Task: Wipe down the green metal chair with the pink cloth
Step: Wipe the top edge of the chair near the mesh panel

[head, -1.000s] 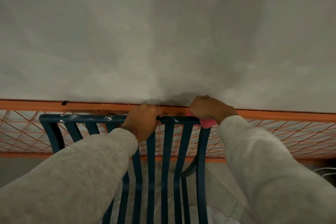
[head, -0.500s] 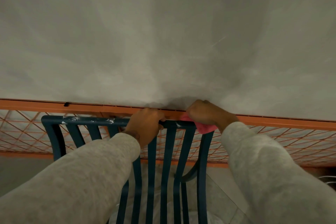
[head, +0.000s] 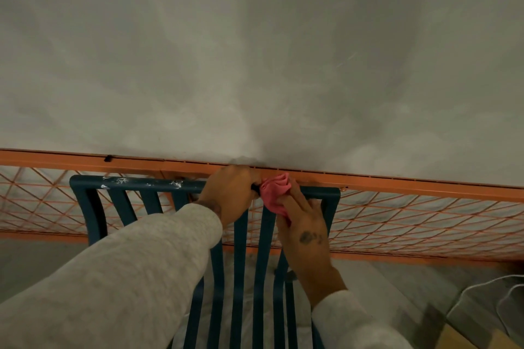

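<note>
The green metal chair [head: 136,184] stands below me, its slatted back facing me and its top rail flecked with white spots at the left. My left hand [head: 229,193] grips the middle of the top rail. Just to its right, my right hand [head: 303,224] holds the bunched pink cloth [head: 275,191] pressed against the top rail and the upper part of a slat. The seat is mostly hidden by my grey sleeves.
An orange metal mesh fence [head: 411,221] runs across behind the chair, against a grey wall [head: 255,51]. White cables [head: 487,289] lie on the floor at the lower right, next to a cardboard edge [head: 465,337].
My right hand has turned and dropped from over the rail to the near side, so the pink cloth now shows bunched on the rail. My left hand has kept its grip.
</note>
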Demonstrator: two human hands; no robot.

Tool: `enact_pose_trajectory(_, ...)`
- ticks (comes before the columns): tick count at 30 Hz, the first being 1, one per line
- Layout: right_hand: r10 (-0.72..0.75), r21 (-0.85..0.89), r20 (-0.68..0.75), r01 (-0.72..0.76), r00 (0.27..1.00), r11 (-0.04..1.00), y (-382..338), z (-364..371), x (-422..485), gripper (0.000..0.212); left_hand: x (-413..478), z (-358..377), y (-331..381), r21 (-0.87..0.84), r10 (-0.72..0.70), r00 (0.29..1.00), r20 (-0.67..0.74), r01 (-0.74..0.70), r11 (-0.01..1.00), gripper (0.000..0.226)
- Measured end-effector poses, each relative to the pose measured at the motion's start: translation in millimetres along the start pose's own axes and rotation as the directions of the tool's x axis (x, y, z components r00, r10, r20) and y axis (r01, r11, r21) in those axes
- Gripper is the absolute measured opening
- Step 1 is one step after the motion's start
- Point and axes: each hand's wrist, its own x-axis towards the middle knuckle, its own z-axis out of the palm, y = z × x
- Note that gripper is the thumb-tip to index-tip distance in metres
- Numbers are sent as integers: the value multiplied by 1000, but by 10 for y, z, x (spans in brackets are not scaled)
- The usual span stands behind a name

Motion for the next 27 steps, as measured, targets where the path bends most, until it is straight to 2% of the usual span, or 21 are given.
enact_pose_trajectory(3, -26, -66, -65, 22, 998, 998, 69, -95, 34, 41, 7, 15, -26, -16, -3, 1000, 10, 3, 1000, 15)
enact_pose_trajectory(7, 141, -64, -127, -150, 982, 987, 171, -282, 48, 33, 0, 13, -53, -23, -5, 1000, 25, 5, 1000, 24)
enact_pose_trajectory(9, 147, -121, -135, -164, 980, 979, 87, -223, 71, 35, 1, 23, -56, -21, -6, 1000, 18, 6, 1000, 22)
enact_pose_trajectory(12, 42, -154, -60, -51, 997, 987, -151, -34, 102, 40, 12, 17, -43, 6, -7, 1000, 21, 7, 1000, 13)
enact_pose_trajectory(15, 5, -123, -15, -7, 1000, 992, -168, -63, 150, 43, 19, 6, -34, -5, 2, 1000, 18, -2, 1000, 12)
enact_pose_trajectory(17, 5, -148, 38, 0, 999, 989, -55, -219, 154, 36, 23, 5, -27, -15, -2, 999, 41, 3, 1000, 15)
enact_pose_trajectory(19, 133, -175, 119, -111, 984, 978, 87, -419, 236, 27, 10, 4, -33, -11, -5, 999, 53, 6, 1000, 20)
enact_pose_trajectory(21, 310, -203, 219, -268, 925, 942, 147, -584, 420, 23, 2, 0, -42, -9, -6, 999, 50, 6, 1000, 23)
enact_pose_trajectory(22, 345, -206, 258, -298, 902, 932, 131, -610, 520, 22, 0, 3, -45, -1, -8, 999, 52, 8, 1000, 23)
enact_pose_trajectory(24, 319, -217, 337, -256, 886, 942, -15, -562, 704, 20, 15, 16, -46, 19, -6, 999, 53, 5, 1000, 24)
enact_pose_trajectory(27, 178, -188, 458, -102, 871, 977, -257, -350, 773, 32, 33, 41, -53, 70, 4, 999, 44, -7, 998, 25)
